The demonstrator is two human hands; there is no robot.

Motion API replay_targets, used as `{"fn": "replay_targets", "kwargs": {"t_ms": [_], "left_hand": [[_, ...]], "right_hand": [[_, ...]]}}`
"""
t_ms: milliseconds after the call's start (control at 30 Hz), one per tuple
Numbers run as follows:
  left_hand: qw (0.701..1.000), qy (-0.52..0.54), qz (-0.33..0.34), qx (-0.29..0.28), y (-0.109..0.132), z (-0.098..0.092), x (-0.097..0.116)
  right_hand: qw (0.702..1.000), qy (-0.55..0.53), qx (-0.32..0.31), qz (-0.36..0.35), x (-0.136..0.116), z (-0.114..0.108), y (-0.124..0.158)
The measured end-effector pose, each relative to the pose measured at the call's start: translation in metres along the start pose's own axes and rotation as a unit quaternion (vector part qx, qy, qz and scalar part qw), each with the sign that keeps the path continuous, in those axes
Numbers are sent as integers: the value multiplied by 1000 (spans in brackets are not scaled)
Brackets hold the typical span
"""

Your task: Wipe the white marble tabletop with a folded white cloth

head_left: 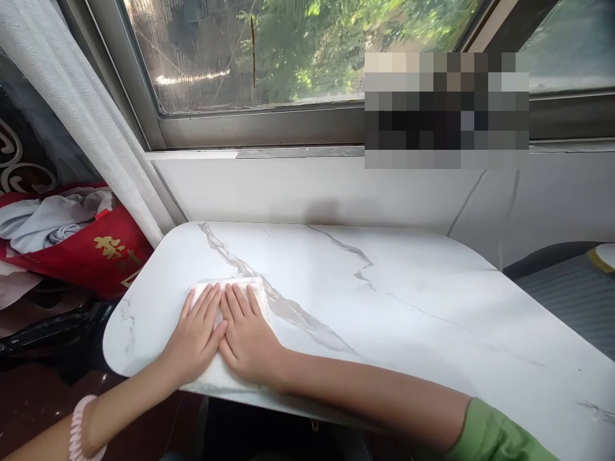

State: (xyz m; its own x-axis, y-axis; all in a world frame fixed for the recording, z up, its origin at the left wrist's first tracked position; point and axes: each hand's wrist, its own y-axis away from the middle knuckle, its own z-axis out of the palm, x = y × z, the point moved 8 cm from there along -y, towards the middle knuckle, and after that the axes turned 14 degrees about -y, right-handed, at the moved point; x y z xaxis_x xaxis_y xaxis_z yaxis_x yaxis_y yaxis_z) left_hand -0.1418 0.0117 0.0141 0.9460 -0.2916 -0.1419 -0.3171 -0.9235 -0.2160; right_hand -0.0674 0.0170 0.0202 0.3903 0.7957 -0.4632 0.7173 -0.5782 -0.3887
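A folded white cloth [221, 376] lies on the white marble-patterned table [413, 282], near its left end and front edge. My left hand [196, 339] rests flat on the cloth's left part, fingers stretched forward. Beside it, my right hand [247, 336] also lies flat on the cloth, with the two thumbs close together. Both palms face down and cover much of the cloth, whose far edge shows past the fingertips. A pink coiled band [79, 428] circles my left wrist, and a green sleeve [500, 435] covers my upper right arm.
A window [269, 125] and white wall [269, 186] run behind the table. On the left hang a pale curtain [91, 96] and a red bag [103, 256] holding light fabric [48, 224]. A grey ribbed seat [567, 294] stands at right. A blurred patch hides part of the sill.
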Motion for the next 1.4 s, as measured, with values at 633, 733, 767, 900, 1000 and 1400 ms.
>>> {"fn": "replay_targets", "kwargs": {"t_ms": [633, 733, 767, 900, 1000, 1400], "left_hand": [[999, 18, -29, -17, -198, 72, -176], [999, 6, -34, -35, -192, 74, -179], [999, 1, -35, -39, -188, 74, -179], [998, -7, -53, -43, -166, 70, -179], [997, -7, -59, -46, -139, 65, -179], [992, -77, -101, -5, 76, 2, -136]], "right_hand": [[972, 63, 138, 180, 142, 22, -197], [973, 65, 129, 177, 142, 25, -201], [974, 64, 125, 175, 141, 26, -201], [981, 53, 102, 156, 128, 31, -197], [984, 42, 97, 143, 106, 37, -188], [999, -40, 10, -8, -65, 78, -99]]}}
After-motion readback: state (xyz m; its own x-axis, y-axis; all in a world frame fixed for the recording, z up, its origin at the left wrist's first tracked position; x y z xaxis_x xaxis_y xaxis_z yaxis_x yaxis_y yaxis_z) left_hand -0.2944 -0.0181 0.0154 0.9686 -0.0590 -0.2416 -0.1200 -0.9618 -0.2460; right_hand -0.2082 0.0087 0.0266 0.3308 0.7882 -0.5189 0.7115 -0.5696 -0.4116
